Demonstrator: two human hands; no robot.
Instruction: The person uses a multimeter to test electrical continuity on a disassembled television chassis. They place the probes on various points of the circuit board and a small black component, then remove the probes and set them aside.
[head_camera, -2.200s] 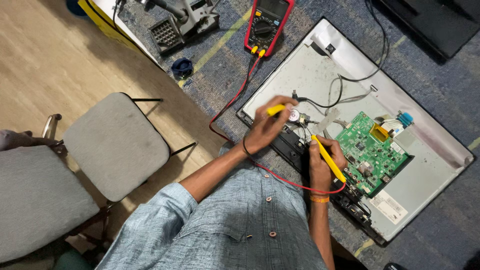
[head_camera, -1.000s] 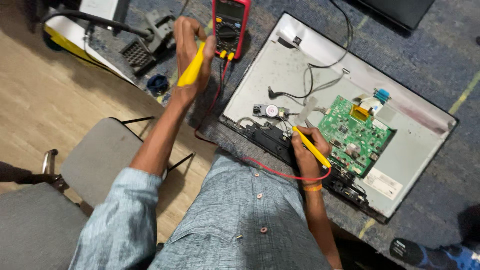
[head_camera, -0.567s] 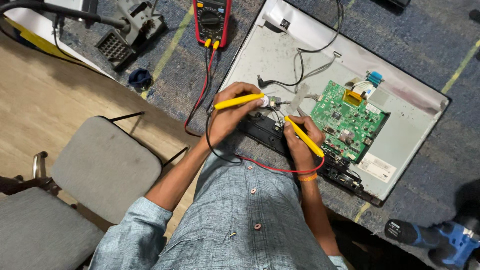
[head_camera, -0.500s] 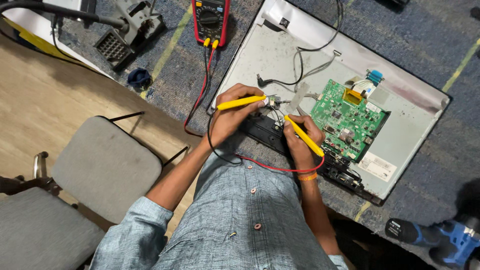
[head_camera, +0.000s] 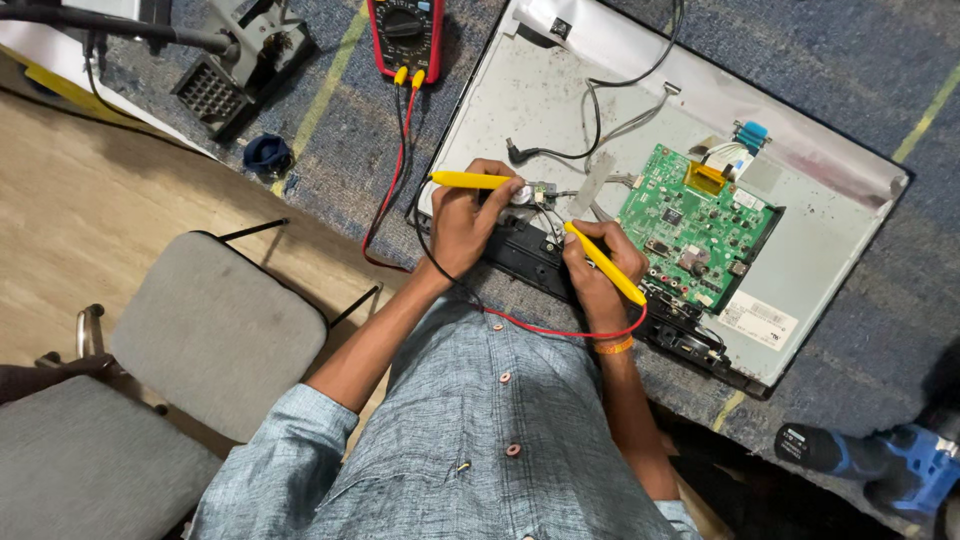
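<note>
Now, left fingers: your left hand (head_camera: 462, 222) is clenched around a yellow probe (head_camera: 472, 181), which lies nearly level with its tip pointing right at a small module (head_camera: 533, 192) on the panel.
Right fingers: your right hand (head_camera: 592, 268) grasps a second yellow probe (head_camera: 603, 263) like a pen, slanted, its tip up and left near the tangle of thin wires just beside the small module.
Leads: a red lead (head_camera: 560, 331) loops under your right wrist, and a black lead (head_camera: 430, 262) runs past your left wrist; both climb toward the meter.
Panel: an opened monitor back (head_camera: 560, 90), grey metal, lies flat on the desk (head_camera: 860, 60) under both hands, with a black strip (head_camera: 520, 255) along its near edge.
Circuit board: a green board (head_camera: 695, 225) sits on the panel just right of your right hand, apart from both probe tips.
Meter: a red multimeter (head_camera: 405, 35) lies at the top, well apart from your hands, leads plugged into its lower edge.
Further out: a blue cordless drill (head_camera: 880, 460) rests at the lower right; a grey chair (head_camera: 215, 330) stands to your left on the wooden floor (head_camera: 100, 220).
</note>
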